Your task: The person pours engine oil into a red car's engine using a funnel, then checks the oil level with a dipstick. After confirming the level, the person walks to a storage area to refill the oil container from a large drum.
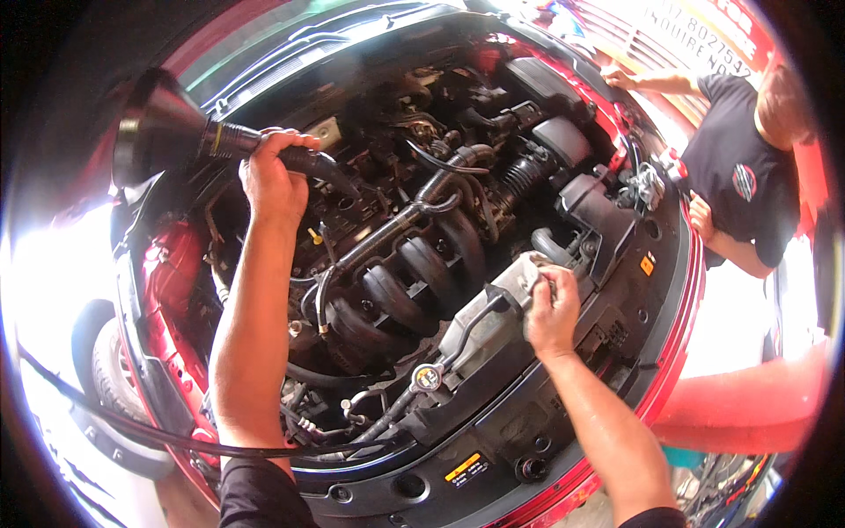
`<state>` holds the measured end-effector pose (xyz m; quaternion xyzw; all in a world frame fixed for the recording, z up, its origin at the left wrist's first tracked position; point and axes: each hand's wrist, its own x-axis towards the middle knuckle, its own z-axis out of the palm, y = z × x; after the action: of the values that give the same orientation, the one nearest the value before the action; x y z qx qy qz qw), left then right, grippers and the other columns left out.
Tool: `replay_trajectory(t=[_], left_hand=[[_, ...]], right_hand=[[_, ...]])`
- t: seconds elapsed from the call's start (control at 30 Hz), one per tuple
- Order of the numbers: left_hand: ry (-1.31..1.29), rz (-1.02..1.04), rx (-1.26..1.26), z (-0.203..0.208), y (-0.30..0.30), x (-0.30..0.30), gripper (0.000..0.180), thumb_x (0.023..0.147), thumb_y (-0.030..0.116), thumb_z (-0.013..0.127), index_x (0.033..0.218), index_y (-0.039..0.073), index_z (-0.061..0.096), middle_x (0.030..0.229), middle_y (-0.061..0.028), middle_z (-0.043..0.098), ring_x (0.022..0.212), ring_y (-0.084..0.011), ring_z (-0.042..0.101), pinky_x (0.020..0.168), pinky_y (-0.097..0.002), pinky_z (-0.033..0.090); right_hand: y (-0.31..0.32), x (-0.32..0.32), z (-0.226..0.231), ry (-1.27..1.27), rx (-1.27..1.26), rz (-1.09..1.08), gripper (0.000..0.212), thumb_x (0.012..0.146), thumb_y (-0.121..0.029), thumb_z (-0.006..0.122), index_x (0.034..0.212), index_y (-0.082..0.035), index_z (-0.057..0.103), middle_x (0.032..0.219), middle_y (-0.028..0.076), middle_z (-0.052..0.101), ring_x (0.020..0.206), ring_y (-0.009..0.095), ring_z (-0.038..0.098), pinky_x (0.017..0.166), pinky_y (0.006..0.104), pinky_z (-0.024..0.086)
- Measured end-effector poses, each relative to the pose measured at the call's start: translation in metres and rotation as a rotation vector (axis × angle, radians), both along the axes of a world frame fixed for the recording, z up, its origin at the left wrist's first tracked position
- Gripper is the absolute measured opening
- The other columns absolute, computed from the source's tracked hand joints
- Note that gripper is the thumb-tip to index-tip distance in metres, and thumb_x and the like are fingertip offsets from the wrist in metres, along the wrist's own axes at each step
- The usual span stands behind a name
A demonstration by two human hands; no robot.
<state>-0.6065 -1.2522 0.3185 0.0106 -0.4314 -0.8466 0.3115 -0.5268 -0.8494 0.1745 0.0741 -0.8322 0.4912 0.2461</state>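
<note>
My left hand (275, 180) is closed around the ribbed neck of a large black funnel (158, 132). The wide cone points to the far left, and its bent spout (326, 169) hangs over the top of the engine (352, 207). Near the front of the engine bay, my right hand (554, 312) has its fingers pinched together at the top of a translucent whitish reservoir (480, 326). What lies between those fingertips is too small to tell. A radiator cap (426, 378) sits just left of the reservoir, with a thin black hose rising from near it.
Black intake pipes (422, 268) curve across the middle of the bay. A yellow-topped dipstick (315, 236) stands below the spout. A black hose (132, 427) crosses at lower left. At right, a person in a black shirt (731, 158) rests both hands along the car's red edge.
</note>
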Motion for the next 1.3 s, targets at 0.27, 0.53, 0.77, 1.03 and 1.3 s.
replay_trajectory(t=[0.27, 0.53, 0.77, 1.03, 1.3], left_hand=[[-0.065, -0.466, 0.051, 0.004, 0.088, 0.059, 0.007, 0.082, 0.005, 0.064, 0.089, 0.006, 0.061, 0.079, -0.008, 0.06, 0.078, -0.0256, 0.062, 0.095, -0.0553, 0.047], [-0.253, -0.818, -0.377, 0.017, 0.119, 0.124, 0.016, 0.094, 0.013, 0.06, 0.105, 0.01, 0.049, 0.088, -0.0042, 0.048, 0.087, -0.0179, 0.051, 0.092, -0.0418, 0.043], [-0.096, -0.96, -0.657, 0.048, 0.164, 0.175, 0.104, 0.076, 0.064, 0.078, 0.148, 0.004, 0.031, 0.104, -0.0101, 0.057, 0.102, -0.0255, 0.055, 0.1, -0.043, 0.041], [-0.366, -0.923, -0.814, 0.027, 0.124, 0.208, 0.085, 0.082, 0.048, 0.076, 0.148, 0.007, 0.041, 0.128, -0.0122, 0.059, 0.117, -0.0248, 0.059, 0.103, -0.0432, 0.048], [-0.139, -0.999, -0.508, 0.027, 0.091, 0.255, 0.097, 0.088, 0.064, 0.064, 0.158, 0.011, 0.022, 0.148, -0.0303, 0.045, 0.129, -0.0377, 0.054, 0.107, -0.054, 0.043]], right_hand=[[-0.167, -0.012, 0.047, -0.958, -1.51, 0.933, 0.057, 0.101, -0.064, 0.037, 0.12, -0.014, 0.056, 0.088, 0.008, 0.068, 0.065, 0.02, 0.064, 0.052, 0.0332, 0.051], [-0.116, 0.067, 0.038, -0.786, -0.995, 0.711, 0.054, 0.104, -0.051, 0.049, 0.094, -0.001, 0.067, 0.073, 0.001, 0.057, 0.062, 0.012, 0.054, 0.057, 0.0311, 0.048], [-0.074, 0.144, 0.07, -0.775, -1.134, 0.551, 0.054, 0.103, -0.051, 0.049, 0.077, -0.006, 0.063, 0.066, 0.0, 0.055, 0.058, 0.01, 0.047, 0.057, 0.0294, 0.042], [-0.031, 0.205, 0.092, -0.556, -1.178, 0.578, 0.053, 0.1, -0.05, 0.048, 0.077, -0.006, 0.067, 0.064, 0.002, 0.057, 0.066, 0.013, 0.054, 0.063, 0.0331, 0.044], [-0.023, 0.252, 0.13, -0.951, -1.567, 0.482, 0.029, 0.099, -0.041, 0.059, 0.093, -0.012, 0.057, 0.064, -0.001, 0.049, 0.049, 0.012, 0.046, 0.045, 0.0316, 0.042]])
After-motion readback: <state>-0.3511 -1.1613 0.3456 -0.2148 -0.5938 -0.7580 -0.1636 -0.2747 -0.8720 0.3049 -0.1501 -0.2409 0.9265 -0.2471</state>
